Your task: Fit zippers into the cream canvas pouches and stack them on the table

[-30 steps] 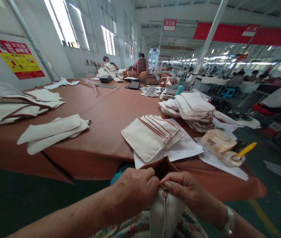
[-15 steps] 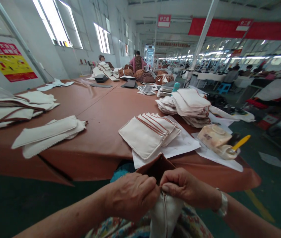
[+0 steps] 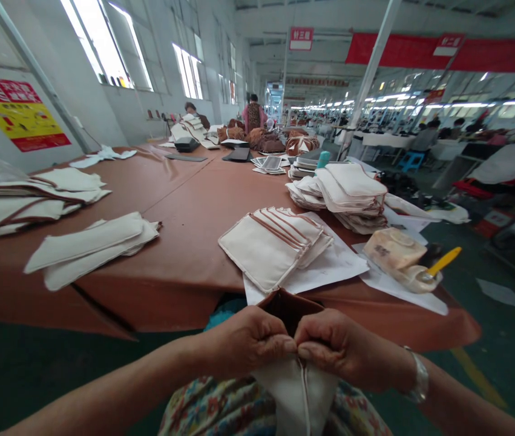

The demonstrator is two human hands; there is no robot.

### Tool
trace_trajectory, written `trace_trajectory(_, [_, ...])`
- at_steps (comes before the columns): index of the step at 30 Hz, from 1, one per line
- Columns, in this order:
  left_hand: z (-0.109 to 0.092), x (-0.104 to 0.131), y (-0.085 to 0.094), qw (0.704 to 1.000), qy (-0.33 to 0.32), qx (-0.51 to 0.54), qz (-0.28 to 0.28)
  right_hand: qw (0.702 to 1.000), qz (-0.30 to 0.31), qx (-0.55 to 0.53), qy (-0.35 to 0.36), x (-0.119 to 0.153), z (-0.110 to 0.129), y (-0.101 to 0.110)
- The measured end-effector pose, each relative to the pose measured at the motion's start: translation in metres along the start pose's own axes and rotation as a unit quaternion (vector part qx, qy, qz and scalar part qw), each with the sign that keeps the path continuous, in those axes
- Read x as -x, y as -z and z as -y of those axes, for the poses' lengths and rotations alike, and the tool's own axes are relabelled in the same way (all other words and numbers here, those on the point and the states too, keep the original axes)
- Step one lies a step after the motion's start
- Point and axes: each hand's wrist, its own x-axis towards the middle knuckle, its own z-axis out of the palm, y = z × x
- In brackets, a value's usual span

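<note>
**Both hands pinch a cream pouch over the lap**

While the person sits at the table's near edge, the left hand (image 3: 246, 342) and the right hand (image 3: 341, 348) are closed on the cream pouch (image 3: 300, 393), thumbs pressed together at its top seam. It hangs over the lap, below the brown table (image 3: 184, 242), so both hands can pull at it. Similar pieces (image 3: 273, 245) lie stacked within reach on white paper (image 3: 330, 269).

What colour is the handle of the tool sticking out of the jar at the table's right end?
Yellow handle, seen in the head view.
</note>
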Motion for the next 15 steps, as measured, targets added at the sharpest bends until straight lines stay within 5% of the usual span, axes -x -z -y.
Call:
trace_trajectory(7, [0.001, -0.004, -0.007, 0.999, 0.025, 0.016, -0.012, 0.999, 0.005, 0.026, 0.024, -0.002, 0.000, 0.004])
trace_trajectory(11, [0.004, -0.005, -0.015, 0.994, -0.013, -0.083, -0.068, 0.999, 0.023, 0.028, 0.017, -0.004, -0.005, 0.005])
trace_trajectory(15, [0.014, 0.003, 0.012, 0.999, 0.026, -0.044, 0.009, 0.998, 0.001, 0.057, 0.022, -0.001, -0.005, 0.008])
